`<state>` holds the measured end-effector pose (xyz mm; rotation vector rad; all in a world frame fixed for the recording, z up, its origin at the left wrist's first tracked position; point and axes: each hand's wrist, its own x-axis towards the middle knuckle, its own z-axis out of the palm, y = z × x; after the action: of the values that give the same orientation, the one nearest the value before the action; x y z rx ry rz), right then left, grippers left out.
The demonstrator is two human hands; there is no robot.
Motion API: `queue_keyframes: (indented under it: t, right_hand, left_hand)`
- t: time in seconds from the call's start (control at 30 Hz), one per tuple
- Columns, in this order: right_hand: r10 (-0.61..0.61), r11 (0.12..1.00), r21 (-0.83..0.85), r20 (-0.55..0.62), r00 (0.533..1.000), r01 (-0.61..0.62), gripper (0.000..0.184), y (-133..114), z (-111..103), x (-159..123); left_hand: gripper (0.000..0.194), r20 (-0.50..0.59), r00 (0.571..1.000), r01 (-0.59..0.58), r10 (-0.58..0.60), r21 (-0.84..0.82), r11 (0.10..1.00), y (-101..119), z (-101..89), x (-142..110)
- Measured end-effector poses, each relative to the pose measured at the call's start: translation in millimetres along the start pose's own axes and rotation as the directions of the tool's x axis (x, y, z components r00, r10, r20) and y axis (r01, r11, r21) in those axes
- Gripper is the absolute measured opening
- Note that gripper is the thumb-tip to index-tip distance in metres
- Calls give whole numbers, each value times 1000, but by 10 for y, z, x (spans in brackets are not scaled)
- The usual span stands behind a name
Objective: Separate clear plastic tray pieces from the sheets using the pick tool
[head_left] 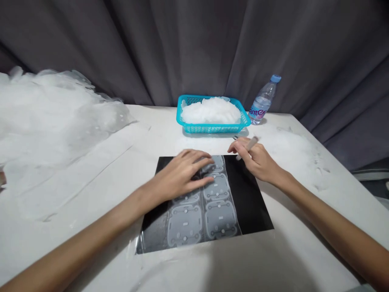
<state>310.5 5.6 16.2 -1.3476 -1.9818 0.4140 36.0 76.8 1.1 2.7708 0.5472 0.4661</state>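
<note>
The black sheet [251,202] in the near middle looks smooth, the panels [221,221] on it pale, translucent plastic. At the far side, the basket [200,129] is smooth, perforated plastic and the bottle [264,97] to its right clear, glossy plastic. The curtain [194,44] is matt cloth, the tabletop [170,275] smooth, the left heap [54,113] filmy and translucent.

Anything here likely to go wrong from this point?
1. The panels on the black sheet might shift if the left hand, lying over them, drags.
2. The pale stick in the right hand could scuff the sheet if it slips.
3. The bottle beside the basket might tip if the right hand swings back.
</note>
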Motion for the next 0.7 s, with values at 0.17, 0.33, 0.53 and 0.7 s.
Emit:
queue_keyframes:
  t: [0.17,0.33,0.53,0.7]
  right_hand:
    - [-15,982,188,204,979,-24,49,-55,-54,-114]
    - [-52,966,259,265,963,-19,23,-14,-52,-167]
    - [0,927,353,338,941,-127,21,40,101,-133]
    - [-50,936,344,344,938,-77,18,40,131,-50]
  left_hand:
    - [54,56,997,58,-51,-135,989,87,243,-41]
    - [54,36,997,73,-69,-115,991,45,254,-67]
    - [53,-8,1000,27,-28,-105,994,15,282,-72]
    - [55,-33,996,77,-78,-30,997,-11,268,-32]
